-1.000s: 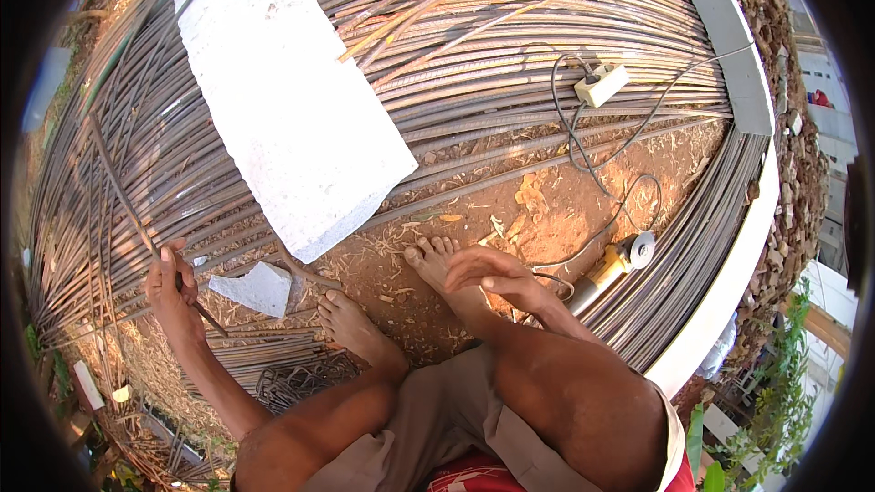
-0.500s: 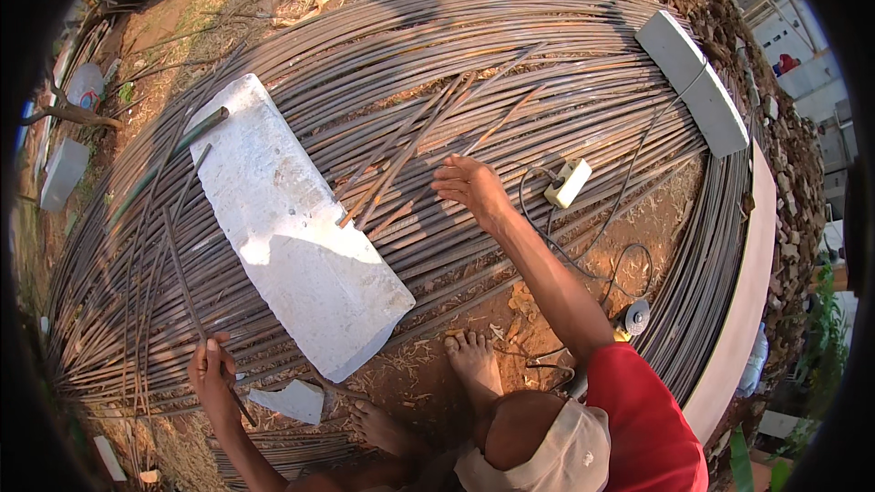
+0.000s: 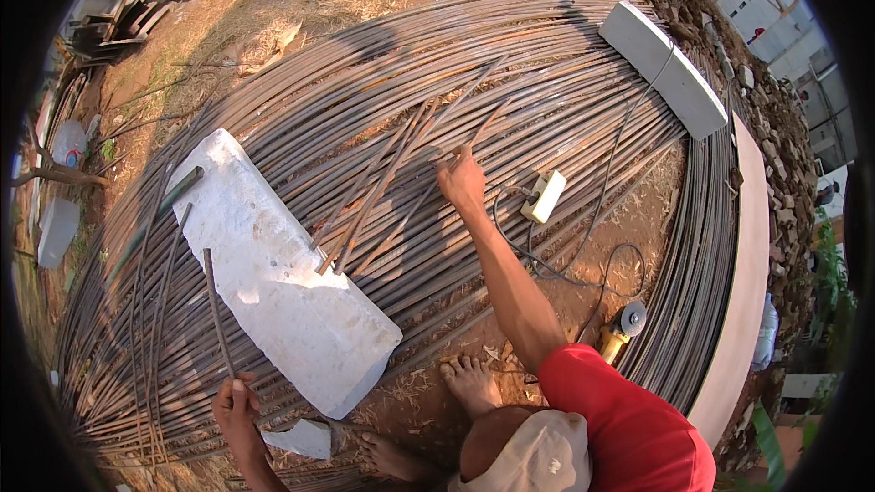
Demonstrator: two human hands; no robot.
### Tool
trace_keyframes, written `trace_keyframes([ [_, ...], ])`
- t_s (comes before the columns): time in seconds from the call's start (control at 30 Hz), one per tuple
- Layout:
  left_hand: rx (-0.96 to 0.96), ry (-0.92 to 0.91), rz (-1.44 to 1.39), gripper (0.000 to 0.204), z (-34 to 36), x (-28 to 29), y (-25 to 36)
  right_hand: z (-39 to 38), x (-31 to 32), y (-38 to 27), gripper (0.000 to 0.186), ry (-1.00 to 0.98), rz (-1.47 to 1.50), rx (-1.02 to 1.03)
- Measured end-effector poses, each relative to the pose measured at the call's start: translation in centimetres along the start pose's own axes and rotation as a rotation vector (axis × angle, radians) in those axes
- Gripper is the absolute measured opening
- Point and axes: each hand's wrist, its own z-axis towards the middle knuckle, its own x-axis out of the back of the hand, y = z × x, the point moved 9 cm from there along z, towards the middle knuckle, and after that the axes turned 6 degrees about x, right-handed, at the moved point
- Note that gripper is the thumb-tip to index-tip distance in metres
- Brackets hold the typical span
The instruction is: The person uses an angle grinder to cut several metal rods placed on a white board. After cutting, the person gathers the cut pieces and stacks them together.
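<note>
My left hand [image 3: 239, 408] is closed round the lower end of a short steel rod [image 3: 217, 310]. That rod points up and away, its far tip over the left edge of a pale concrete slab [image 3: 292, 301]. My right hand [image 3: 462, 181] reaches out over the bundle of long rusty bars, fingers curled round a loose steel bar [image 3: 390, 237] that shows on both sides of the hand. Other cut bars [image 3: 387, 178] lie slanted across the bundle beside it, with their near ends at the slab's right edge. The fingertips of my right hand are partly hidden.
A white power socket block [image 3: 544, 197] with a black cable lies right of my forearm. Further right sits a yellow angle grinder [image 3: 621, 332]. A second concrete block [image 3: 663, 70] weighs on the bars at the far right. My bare foot [image 3: 471, 384] stands near the slab.
My right hand has gone from spread fingers to curled ones over the bars. My left hand has shifted slightly right and down, and its rod has swung toward the slab. The view has shifted.
</note>
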Motion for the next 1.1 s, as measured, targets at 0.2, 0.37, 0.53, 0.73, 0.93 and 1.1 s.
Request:
trace_keyframes([
  [0.2,0.005,-0.018,0.001,0.036,0.3,-1.2,-0.2,3.1,0.3,2.8,0.044,-0.014,-0.064,-0.103],
  [0.37,-0.001,-0.025,0.118,0.031,1.0,-1.5,4.1,1.2,-0.8,2.2,0.039,0.13,0.549,-0.307],
  [0.53,-0.253,-0.27,0.408,0.035,5.3,-11.6,18.2,1.7,-2.5,3.6,0.027,0.138,0.913,-0.459],
  [0.73,-0.586,-0.365,0.874,0.07,13.5,-30.6,25.6,1.9,-4.6,1.0,0.055,-0.095,0.938,-0.527],
  [0.93,-0.437,-0.503,1.279,0.099,18.0,-43.4,17.9,1.7,-5.2,-1.1,0.068,-0.209,0.973,-0.63],
  [1.1,-0.371,-0.321,1.31,0.088,18.0,-45.0,15.2,2.0,-5.7,-0.7,0.068,-0.204,1.027,-0.625],
])
